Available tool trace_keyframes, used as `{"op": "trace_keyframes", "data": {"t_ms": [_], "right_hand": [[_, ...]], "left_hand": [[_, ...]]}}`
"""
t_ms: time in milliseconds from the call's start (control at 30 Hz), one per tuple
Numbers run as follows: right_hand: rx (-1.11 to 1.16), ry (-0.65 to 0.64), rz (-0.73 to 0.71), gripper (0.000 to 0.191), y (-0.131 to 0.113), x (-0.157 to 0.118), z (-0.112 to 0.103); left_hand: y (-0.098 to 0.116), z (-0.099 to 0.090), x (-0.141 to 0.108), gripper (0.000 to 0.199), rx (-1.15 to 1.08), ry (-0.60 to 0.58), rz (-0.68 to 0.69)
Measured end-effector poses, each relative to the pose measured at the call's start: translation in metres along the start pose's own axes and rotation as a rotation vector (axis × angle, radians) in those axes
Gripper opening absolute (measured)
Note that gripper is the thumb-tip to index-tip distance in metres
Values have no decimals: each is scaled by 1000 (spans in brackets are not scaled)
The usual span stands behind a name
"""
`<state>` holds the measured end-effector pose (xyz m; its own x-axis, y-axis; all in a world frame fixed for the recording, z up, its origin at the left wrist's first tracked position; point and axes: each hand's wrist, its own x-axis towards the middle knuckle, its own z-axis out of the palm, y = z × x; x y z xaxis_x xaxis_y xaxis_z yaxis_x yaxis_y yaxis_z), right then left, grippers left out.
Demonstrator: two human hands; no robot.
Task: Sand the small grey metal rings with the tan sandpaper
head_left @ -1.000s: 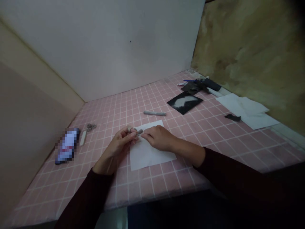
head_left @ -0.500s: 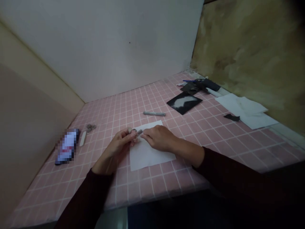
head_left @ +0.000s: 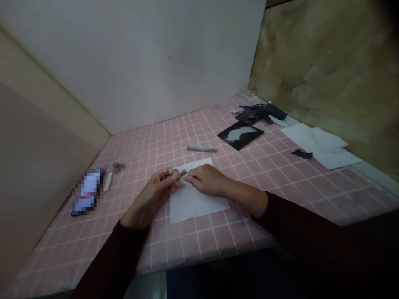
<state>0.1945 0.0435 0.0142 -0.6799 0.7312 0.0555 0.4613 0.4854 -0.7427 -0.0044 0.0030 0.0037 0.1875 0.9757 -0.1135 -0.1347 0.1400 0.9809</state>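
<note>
My left hand [head_left: 162,181] is pinched round a small ring-like object [head_left: 174,170], whose exact form is too small to tell. Against it, from the right, my right hand [head_left: 205,179] grips a small grey piece [head_left: 183,172] between thumb and curled fingers. Both hands are held close together over a white sheet of paper [head_left: 196,205] on the pink checked tabletop [head_left: 149,149]. Behind the paper lies a grey rod [head_left: 201,149].
On the left are a blurred-out phone [head_left: 88,192], a white stick [head_left: 108,181] and several small rings [head_left: 117,167]. Toward the right lie a black sheet with a whitish patch [head_left: 240,135], dark scraps [head_left: 249,115], white papers [head_left: 324,145] and a black scrap [head_left: 302,154].
Both hands stay in nearly the same place, the fingers of the left shifting slightly around the small object. The things on the table have not moved.
</note>
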Motion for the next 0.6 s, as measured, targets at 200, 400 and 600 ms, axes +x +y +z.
{"op": "trace_keyframes", "data": {"t_ms": [200,400,600], "right_hand": [[339,-173,132,39,2,2,4],[732,-454,276,39,5,1,0],[-149,28,-50,28,0,-2,-1]], "left_hand": [[1,6,-1,22,-18,72,90],[4,11,-3,23,17,105,159],[0,0,-1,18,-34,-30,-28]]}}
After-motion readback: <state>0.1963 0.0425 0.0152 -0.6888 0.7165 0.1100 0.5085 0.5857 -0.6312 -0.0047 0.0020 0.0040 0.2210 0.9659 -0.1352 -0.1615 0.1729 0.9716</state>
